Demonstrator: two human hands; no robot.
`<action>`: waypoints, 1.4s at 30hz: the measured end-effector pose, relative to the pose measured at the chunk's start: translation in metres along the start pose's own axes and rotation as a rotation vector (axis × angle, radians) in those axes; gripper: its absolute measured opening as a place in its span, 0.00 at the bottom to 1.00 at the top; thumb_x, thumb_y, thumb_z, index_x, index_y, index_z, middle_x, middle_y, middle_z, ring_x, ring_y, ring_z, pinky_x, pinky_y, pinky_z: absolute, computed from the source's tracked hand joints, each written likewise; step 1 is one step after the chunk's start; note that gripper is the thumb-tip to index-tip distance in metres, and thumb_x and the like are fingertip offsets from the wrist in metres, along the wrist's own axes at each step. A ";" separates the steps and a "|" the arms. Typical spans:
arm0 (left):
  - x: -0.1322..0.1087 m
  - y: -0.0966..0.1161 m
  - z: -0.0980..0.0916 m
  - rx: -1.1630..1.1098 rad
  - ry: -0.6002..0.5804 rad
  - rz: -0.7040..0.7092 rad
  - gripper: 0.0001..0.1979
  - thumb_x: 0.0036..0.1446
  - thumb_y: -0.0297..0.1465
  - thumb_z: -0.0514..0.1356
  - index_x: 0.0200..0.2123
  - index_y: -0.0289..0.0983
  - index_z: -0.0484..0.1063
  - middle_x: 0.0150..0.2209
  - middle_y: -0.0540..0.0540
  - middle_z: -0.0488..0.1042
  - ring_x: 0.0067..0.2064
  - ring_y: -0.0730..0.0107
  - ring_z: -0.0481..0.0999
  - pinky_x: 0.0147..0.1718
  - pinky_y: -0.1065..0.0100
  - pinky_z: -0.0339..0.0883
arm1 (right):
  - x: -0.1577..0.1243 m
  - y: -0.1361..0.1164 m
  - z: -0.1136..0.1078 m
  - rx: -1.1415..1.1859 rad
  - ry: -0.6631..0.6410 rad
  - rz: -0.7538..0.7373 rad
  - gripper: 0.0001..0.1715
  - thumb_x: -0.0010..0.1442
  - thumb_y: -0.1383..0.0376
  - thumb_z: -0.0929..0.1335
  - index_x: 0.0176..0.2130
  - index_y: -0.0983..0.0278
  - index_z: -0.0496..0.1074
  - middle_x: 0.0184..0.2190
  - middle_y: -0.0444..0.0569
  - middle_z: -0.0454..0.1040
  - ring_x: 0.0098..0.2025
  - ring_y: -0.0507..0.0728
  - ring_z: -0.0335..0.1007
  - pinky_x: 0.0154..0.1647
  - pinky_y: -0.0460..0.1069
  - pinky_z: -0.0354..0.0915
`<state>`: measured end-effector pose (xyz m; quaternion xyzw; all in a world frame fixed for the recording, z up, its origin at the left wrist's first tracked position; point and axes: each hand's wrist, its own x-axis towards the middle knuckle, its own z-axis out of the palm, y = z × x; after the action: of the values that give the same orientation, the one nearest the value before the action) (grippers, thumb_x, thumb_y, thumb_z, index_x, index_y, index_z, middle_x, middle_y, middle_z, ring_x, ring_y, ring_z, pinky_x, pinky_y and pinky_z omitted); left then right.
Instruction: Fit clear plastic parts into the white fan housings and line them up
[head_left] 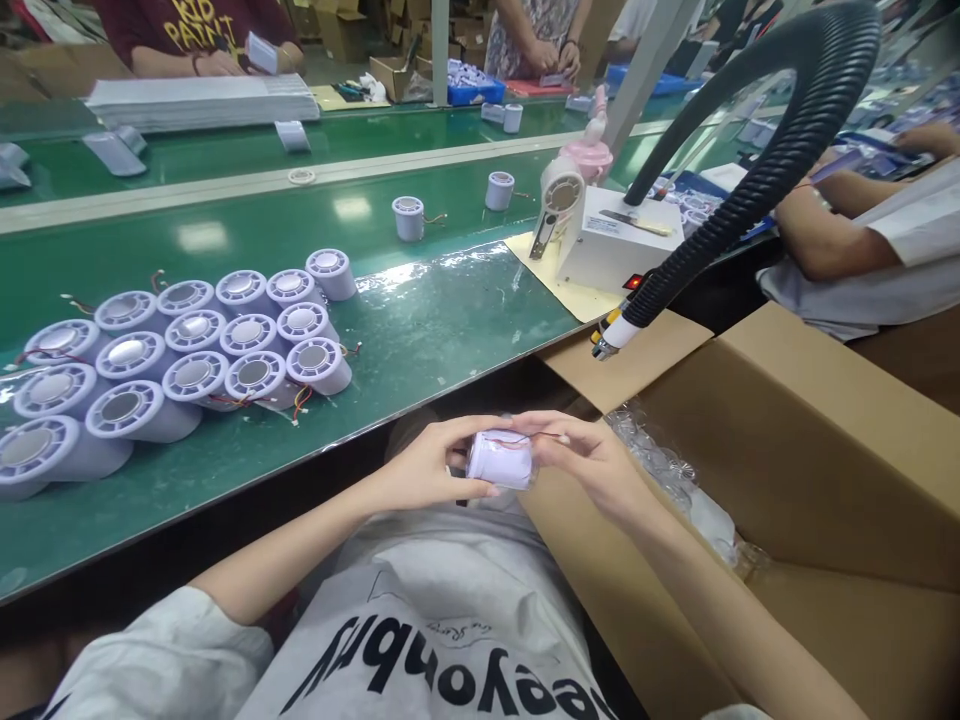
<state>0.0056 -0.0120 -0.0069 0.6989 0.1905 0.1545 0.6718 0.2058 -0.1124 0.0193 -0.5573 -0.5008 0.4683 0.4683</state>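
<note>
Just in front of my body, both hands hold one pale lilac cylindrical housing (501, 460), lying on its side with thin red and dark wires along its top. Something clear and shiny surrounds its right end, perhaps a plastic cover. My left hand (435, 462) grips its left end between thumb and fingers. At the right end, the fingers of my right hand (589, 455) close on the housing near the wire plug. On the green bench to the left stand several similar lilac housings (251, 330) in rows, with round grey discs on top and loose wires.
An open cardboard box (795, 440) with clear plastic pieces (660, 460) sits at my right. Above it hangs a black flexible hose (750, 190) from a white machine (622, 245). Two more housings stand on the green conveyor (300, 215). Other people work across and to the right.
</note>
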 end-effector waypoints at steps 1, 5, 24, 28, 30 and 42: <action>-0.002 0.001 0.001 -0.066 0.031 -0.028 0.34 0.47 0.35 0.70 0.58 0.43 0.66 0.58 0.40 0.68 0.51 0.58 0.74 0.45 0.62 0.72 | -0.002 0.001 0.000 -0.086 -0.030 -0.066 0.09 0.55 0.59 0.72 0.37 0.59 0.77 0.52 0.51 0.73 0.54 0.62 0.70 0.48 0.55 0.72; -0.008 0.001 0.000 -0.234 0.053 -0.131 0.36 0.48 0.34 0.69 0.60 0.43 0.62 0.56 0.39 0.70 0.46 0.61 0.77 0.41 0.64 0.74 | -0.011 0.005 0.000 -0.431 -0.077 -0.293 0.21 0.56 0.64 0.73 0.50 0.57 0.72 0.60 0.51 0.67 0.60 0.63 0.66 0.59 0.58 0.64; -0.015 0.012 -0.009 0.103 -0.053 0.187 0.39 0.46 0.31 0.71 0.61 0.48 0.63 0.61 0.41 0.66 0.61 0.55 0.66 0.59 0.55 0.63 | -0.019 -0.006 0.000 -0.065 -0.164 0.027 0.20 0.58 0.59 0.71 0.50 0.56 0.67 0.50 0.49 0.72 0.51 0.59 0.71 0.50 0.54 0.72; -0.015 0.010 -0.009 0.120 -0.055 0.206 0.39 0.46 0.31 0.71 0.62 0.48 0.62 0.61 0.42 0.66 0.61 0.56 0.67 0.59 0.56 0.63 | -0.017 -0.005 0.001 0.040 -0.177 0.097 0.18 0.59 0.57 0.70 0.48 0.56 0.66 0.47 0.48 0.72 0.45 0.56 0.72 0.42 0.49 0.72; -0.016 0.009 -0.009 0.127 -0.055 0.213 0.40 0.46 0.31 0.71 0.62 0.48 0.62 0.61 0.41 0.66 0.61 0.55 0.66 0.59 0.56 0.63 | -0.015 -0.005 0.002 0.076 -0.178 0.135 0.18 0.60 0.56 0.70 0.47 0.57 0.66 0.45 0.47 0.72 0.42 0.55 0.72 0.39 0.49 0.72; -0.018 0.009 -0.008 0.184 -0.055 0.256 0.39 0.47 0.32 0.71 0.62 0.49 0.62 0.62 0.42 0.66 0.62 0.54 0.65 0.59 0.54 0.63 | -0.013 0.005 0.012 0.335 -0.177 0.407 0.28 0.58 0.42 0.66 0.41 0.62 0.62 0.25 0.43 0.73 0.24 0.52 0.74 0.23 0.44 0.69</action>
<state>-0.0134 -0.0135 0.0036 0.7799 0.0946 0.2016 0.5849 0.1937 -0.1255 0.0136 -0.5183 -0.3332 0.6757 0.4047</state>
